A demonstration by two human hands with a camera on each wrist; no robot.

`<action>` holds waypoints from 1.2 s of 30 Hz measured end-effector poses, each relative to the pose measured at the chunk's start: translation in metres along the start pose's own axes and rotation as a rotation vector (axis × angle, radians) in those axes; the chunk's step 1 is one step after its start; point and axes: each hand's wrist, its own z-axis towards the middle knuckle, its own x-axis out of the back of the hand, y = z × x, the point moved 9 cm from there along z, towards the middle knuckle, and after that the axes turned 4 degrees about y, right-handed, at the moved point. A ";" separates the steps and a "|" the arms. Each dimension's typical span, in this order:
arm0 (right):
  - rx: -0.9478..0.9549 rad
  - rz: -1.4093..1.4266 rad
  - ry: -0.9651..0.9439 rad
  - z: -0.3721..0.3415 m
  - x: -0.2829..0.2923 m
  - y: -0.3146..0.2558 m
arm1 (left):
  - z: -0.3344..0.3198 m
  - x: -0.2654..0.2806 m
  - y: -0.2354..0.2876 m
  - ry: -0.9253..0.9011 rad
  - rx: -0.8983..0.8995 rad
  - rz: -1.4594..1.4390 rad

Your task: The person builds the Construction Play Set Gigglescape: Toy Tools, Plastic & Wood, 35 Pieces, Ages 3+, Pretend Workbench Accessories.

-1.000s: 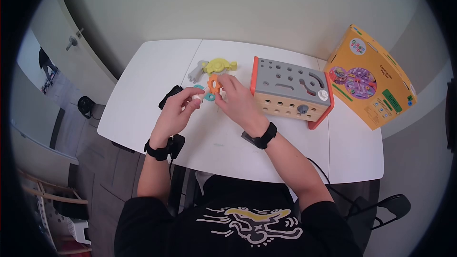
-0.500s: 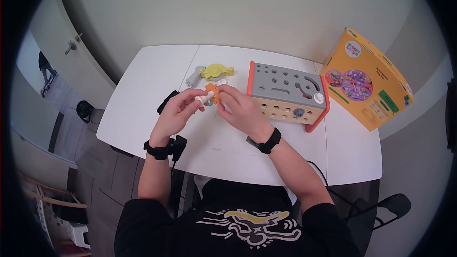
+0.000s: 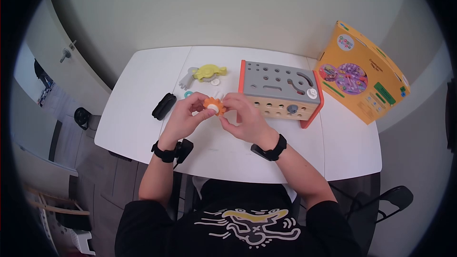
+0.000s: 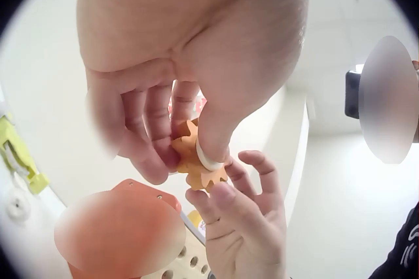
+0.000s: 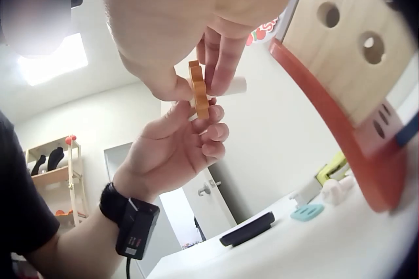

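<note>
Above the table, both hands hold an orange toothed gear (image 3: 208,103) with a white peg (image 5: 237,85) through its middle. The left hand's (image 3: 183,120) thumb presses on the peg's round white head (image 4: 207,158), and its fingers curl behind the gear. From the other side the right hand (image 3: 252,123) pinches the gear's edge between thumb and fingers. The peg's shaft sticks out on the far side of the gear in the right wrist view. Fingers hide part of the gear.
A toy workbench (image 3: 281,83) with a grey holed top and red ends stands right of the hands. Behind it leans a yellow box (image 3: 381,78). Yellow (image 3: 209,71) and grey (image 3: 186,80) toy pieces, a teal piece (image 5: 308,211) and a black case (image 3: 164,106) lie leftward.
The white peg, earlier apart from the gear in the left hand, now passes through it. The gear has turned its face and peg head towards the person, and the hands have come slightly nearer.
</note>
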 end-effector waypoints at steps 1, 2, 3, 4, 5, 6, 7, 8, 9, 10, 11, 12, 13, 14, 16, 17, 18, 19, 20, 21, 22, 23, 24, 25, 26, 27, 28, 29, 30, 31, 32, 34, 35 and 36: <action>-0.162 0.093 -0.007 -0.004 0.005 0.007 | 0.000 -0.005 0.005 -0.027 -0.044 0.071; -0.322 0.188 -0.014 -0.011 0.009 0.016 | 0.001 -0.009 0.006 -0.030 -0.043 0.069; -0.325 0.187 -0.014 -0.016 0.015 0.016 | 0.002 -0.017 0.010 -0.064 -0.082 0.131; -0.376 0.101 -0.082 -0.024 0.016 0.022 | 0.002 -0.026 0.015 -0.098 -0.122 0.194; -0.426 0.015 -0.151 -0.031 0.019 0.029 | 0.004 -0.030 0.019 -0.099 -0.122 0.194; -0.427 0.014 -0.150 -0.035 0.025 0.030 | 0.005 -0.039 0.021 -0.138 -0.100 0.222; -0.389 -0.022 -0.172 -0.037 0.030 0.028 | 0.006 -0.047 0.022 -0.179 -0.078 0.250; -0.350 -0.059 -0.195 -0.039 0.034 0.025 | 0.008 -0.053 0.024 -0.178 -0.080 0.276; -0.353 -0.063 -0.193 -0.041 0.040 0.024 | 0.010 -0.059 0.026 -0.181 -0.081 0.274; -0.362 -0.074 -0.174 -0.042 0.048 0.022 | 0.011 -0.066 0.032 -0.205 -0.145 0.297; -0.370 -0.086 -0.156 -0.043 0.055 0.021 | 0.012 -0.074 0.038 -0.226 -0.209 0.319; -0.371 -0.090 -0.157 -0.047 0.062 0.021 | 0.015 -0.079 0.039 -0.228 -0.211 0.316; -0.377 -0.141 -0.187 -0.053 0.067 0.022 | 0.016 -0.085 0.044 -0.235 -0.261 0.329; -0.383 -0.191 -0.216 -0.058 0.072 0.023 | 0.018 -0.090 0.050 -0.241 -0.312 0.342; -0.397 -0.216 -0.221 -0.063 0.083 0.022 | 0.023 -0.099 0.062 -0.244 -0.346 0.386; -0.411 -0.241 -0.224 -0.064 0.087 0.022 | 0.026 -0.104 0.067 -0.249 -0.381 0.432; -0.413 -0.241 -0.224 -0.064 0.090 0.021 | 0.032 -0.109 0.065 -0.250 -0.380 0.431; -0.421 -0.271 -0.226 -0.064 0.093 0.021 | 0.036 -0.115 0.066 -0.244 -0.489 0.479; -0.429 -0.301 -0.226 -0.064 0.096 0.022 | 0.038 -0.122 0.069 -0.238 -0.600 0.527; -0.428 -0.302 -0.225 -0.063 0.098 0.023 | 0.043 -0.127 0.067 -0.239 -0.602 0.527; -0.454 -0.301 -0.225 -0.064 0.100 0.025 | 0.046 -0.132 0.068 -0.239 -0.649 0.565; -0.479 -0.300 -0.226 -0.064 0.102 0.028 | 0.046 -0.138 0.069 -0.238 -0.696 0.602; -0.478 -0.301 -0.223 -0.063 0.103 0.029 | 0.048 -0.142 0.067 -0.239 -0.699 0.603; -0.465 -0.288 -0.232 -0.063 0.102 0.030 | 0.048 -0.147 0.064 -0.240 -0.702 0.652; -0.453 -0.276 -0.240 -0.063 0.102 0.031 | 0.049 -0.151 0.062 -0.242 -0.706 0.700; -0.454 -0.277 -0.236 -0.062 0.103 0.032 | 0.049 -0.152 0.061 -0.245 -0.708 0.700; -0.467 -0.276 -0.247 -0.062 0.102 0.034 | 0.049 -0.154 0.060 -0.250 -0.697 0.724; -0.480 -0.274 -0.259 -0.063 0.102 0.036 | 0.049 -0.156 0.058 -0.254 -0.686 0.748; -0.484 -0.274 -0.259 -0.063 0.102 0.036 | 0.049 -0.157 0.058 -0.257 -0.684 0.746; -0.495 -0.301 -0.270 -0.062 0.101 0.038 | 0.049 -0.157 0.057 -0.264 -0.689 0.770; -0.506 -0.327 -0.282 -0.063 0.101 0.038 | 0.049 -0.158 0.056 -0.270 -0.692 0.795; -0.532 -0.315 -0.269 -0.060 0.103 0.037 | 0.051 -0.160 0.057 -0.289 -0.674 0.813; -0.555 -0.306 -0.255 -0.059 0.104 0.038 | 0.052 -0.161 0.056 -0.305 -0.660 0.831; -0.553 -0.306 -0.254 -0.057 0.104 0.036 | 0.053 -0.160 0.057 -0.304 -0.662 0.832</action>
